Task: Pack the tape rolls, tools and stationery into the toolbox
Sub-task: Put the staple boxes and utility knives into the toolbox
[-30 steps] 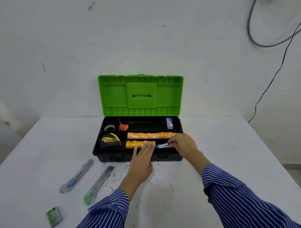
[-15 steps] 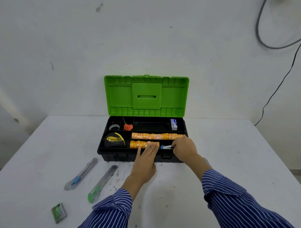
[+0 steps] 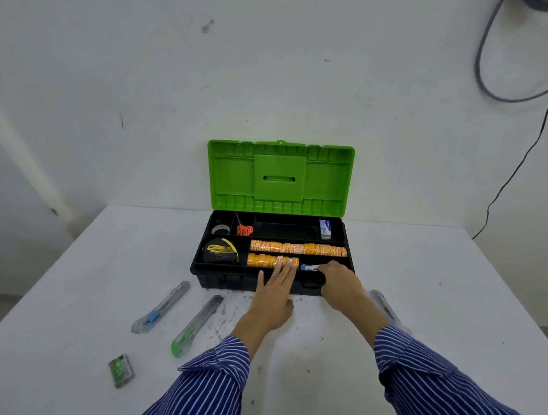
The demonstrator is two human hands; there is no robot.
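The black toolbox (image 3: pixel 220 279) stands open, its green lid (image 3: pixel 281 176) upright against the wall. Inside lie two rows of orange tape rolls (image 3: pixel 299 247), a yellow-black tape measure (image 3: pixel 220 249), a clear tape roll (image 3: pixel 221 230), an orange-handled tool (image 3: pixel 245 229) and a small white-blue box (image 3: pixel 325 229). My left hand (image 3: pixel 276 295) lies flat with straight fingers touching the front row of tape rolls (image 3: pixel 265 259). My right hand (image 3: pixel 339 282) holds a small blue-and-white cutter (image 3: pixel 309 267) in the front right compartment.
On the white table (image 3: pixel 83 291) left of the toolbox lie a blue-slider utility knife (image 3: pixel 160 307), a green utility knife (image 3: pixel 196 325) and a small green packet (image 3: pixel 121 370). Another clear knife (image 3: pixel 385 306) lies behind my right forearm. Cables (image 3: pixel 513 168) hang on the right wall.
Both hands stay at the toolbox's front edge, my right hand having pulled slightly toward me with the cutter. The camera has shifted, revealing the knife by my right forearm.
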